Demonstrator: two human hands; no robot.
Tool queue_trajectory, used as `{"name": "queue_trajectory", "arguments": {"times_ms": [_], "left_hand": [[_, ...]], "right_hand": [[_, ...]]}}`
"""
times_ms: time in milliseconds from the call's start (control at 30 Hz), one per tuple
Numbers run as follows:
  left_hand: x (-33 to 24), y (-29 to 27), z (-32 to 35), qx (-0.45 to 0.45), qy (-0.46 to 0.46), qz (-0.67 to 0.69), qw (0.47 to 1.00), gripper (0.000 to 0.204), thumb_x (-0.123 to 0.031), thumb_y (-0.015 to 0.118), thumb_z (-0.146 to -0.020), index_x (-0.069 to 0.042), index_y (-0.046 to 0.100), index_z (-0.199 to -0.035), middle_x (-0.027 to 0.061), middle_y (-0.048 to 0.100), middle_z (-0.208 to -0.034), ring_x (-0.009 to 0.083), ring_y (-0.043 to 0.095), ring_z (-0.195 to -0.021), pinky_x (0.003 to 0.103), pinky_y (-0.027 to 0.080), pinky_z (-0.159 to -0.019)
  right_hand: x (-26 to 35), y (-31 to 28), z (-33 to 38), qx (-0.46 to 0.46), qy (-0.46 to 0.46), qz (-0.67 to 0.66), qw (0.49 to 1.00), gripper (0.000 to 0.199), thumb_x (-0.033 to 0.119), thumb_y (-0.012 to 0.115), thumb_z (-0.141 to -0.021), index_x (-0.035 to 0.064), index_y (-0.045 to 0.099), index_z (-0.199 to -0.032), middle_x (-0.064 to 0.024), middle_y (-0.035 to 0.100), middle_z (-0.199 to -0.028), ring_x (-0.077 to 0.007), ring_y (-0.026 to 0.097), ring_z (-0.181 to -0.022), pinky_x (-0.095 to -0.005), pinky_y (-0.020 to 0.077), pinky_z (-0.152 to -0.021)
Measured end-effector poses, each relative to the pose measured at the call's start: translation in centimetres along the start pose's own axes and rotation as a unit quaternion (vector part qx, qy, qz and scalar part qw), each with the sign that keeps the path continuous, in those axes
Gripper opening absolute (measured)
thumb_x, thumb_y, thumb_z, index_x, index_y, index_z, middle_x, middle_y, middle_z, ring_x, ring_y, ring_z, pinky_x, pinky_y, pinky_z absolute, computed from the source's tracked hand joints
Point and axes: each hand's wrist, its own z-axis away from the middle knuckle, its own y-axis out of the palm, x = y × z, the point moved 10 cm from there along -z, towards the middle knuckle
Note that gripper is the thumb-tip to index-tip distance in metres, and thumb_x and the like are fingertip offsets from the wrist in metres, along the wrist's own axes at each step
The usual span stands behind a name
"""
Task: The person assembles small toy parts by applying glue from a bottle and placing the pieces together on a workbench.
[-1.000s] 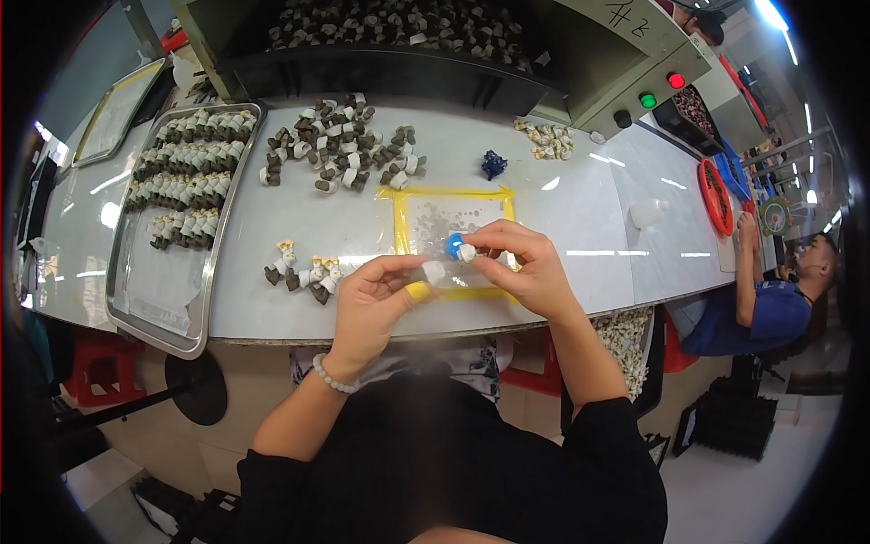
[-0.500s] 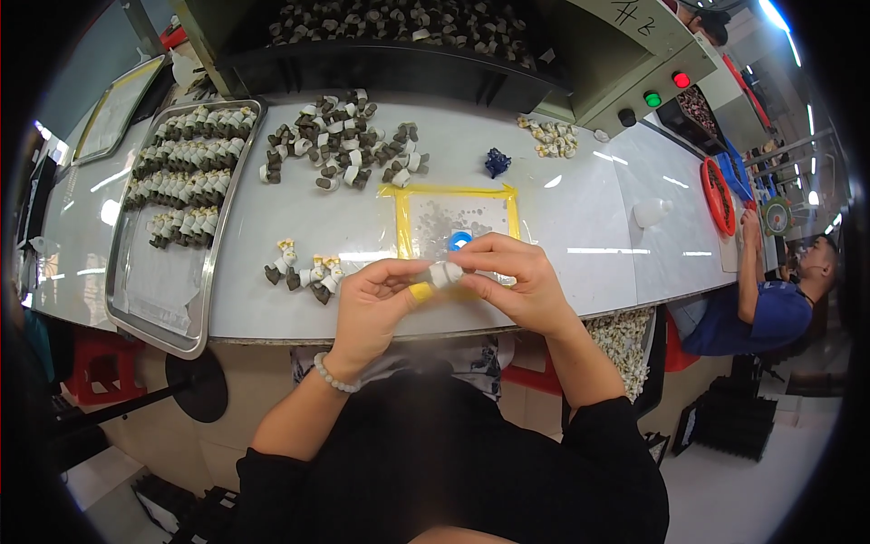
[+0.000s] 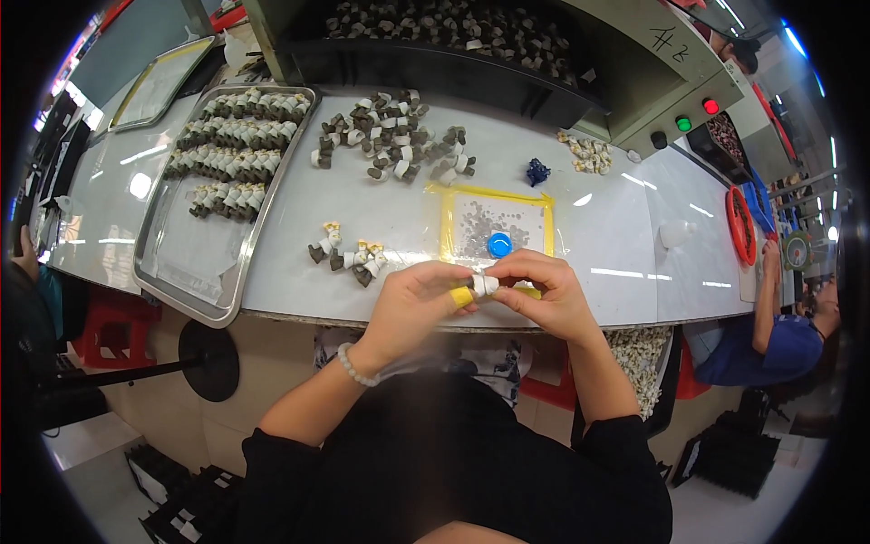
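Between my two hands, above the table's front edge, is a small white figurine part, partly covered by fingertips. My left hand, with yellow wrap on its thumb, pinches it from the left. From the other side my right hand grips it with thumb and forefinger. Just beyond lies a yellow-taped sheet with grey spots and a round blue cap. A few white-and-dark figurines with yellowish tops stand to the left of my hands.
A metal tray with rows of figurines is at left. A pile of dark-and-white parts lies farther back, below a black bin. Right of it are a dark blue lump and small pale pieces. A co-worker in blue sits at right.
The view has shifted, so the table's things appear farther right. Both hands still hold the white part, which has turned a little between the fingers.
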Motion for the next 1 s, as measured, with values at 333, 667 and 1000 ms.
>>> {"name": "queue_trajectory", "arguments": {"times_ms": [333, 667, 1000], "left_hand": [[-11.7, -6.7, 6.1, -0.213, 0.239, -0.650, 0.689, 0.043, 0.004, 0.058, -0.073, -0.001, 0.058, -0.115, 0.0158, 0.060, -0.104, 0.0315, 0.051, -0.106, 0.040, 0.044, -0.089], [-10.7, -8.9, 3.7, -0.145, 0.213, -0.577, 0.775, 0.034, 0.008, 0.052, -0.072, 0.000, 0.063, -0.103, 0.0149, 0.063, -0.095, 0.0313, 0.054, -0.095, 0.038, 0.045, -0.084], [-11.7, -10.5, 2.6, -0.133, 0.233, -0.513, 0.815, 0.030, 0.009, 0.050, -0.073, 0.000, 0.065, -0.098, 0.0146, 0.064, -0.095, 0.0302, 0.058, -0.091, 0.036, 0.047, -0.080]], "right_hand": [[2.7, 5.8, -3.7, 0.060, -0.107, 0.141, 0.982, 0.021, 0.000, 0.063, -0.076, 0.0041, 0.063, -0.096, -0.0067, 0.062, -0.100, -0.0216, 0.061, -0.088, -0.0295, 0.0495, -0.076], [3.2, 9.0, -5.4, 0.091, -0.169, 0.157, 0.969, 0.023, 0.000, 0.062, -0.073, 0.0048, 0.061, -0.095, -0.0086, 0.062, -0.102, -0.0277, 0.060, -0.092, -0.0353, 0.0490, -0.078], [3.2, 9.2, -5.4, 0.073, -0.180, 0.174, 0.965, 0.022, -0.001, 0.061, -0.073, 0.0060, 0.062, -0.094, -0.0077, 0.064, -0.100, -0.0280, 0.059, -0.095, -0.0368, 0.0471, -0.082]]}}
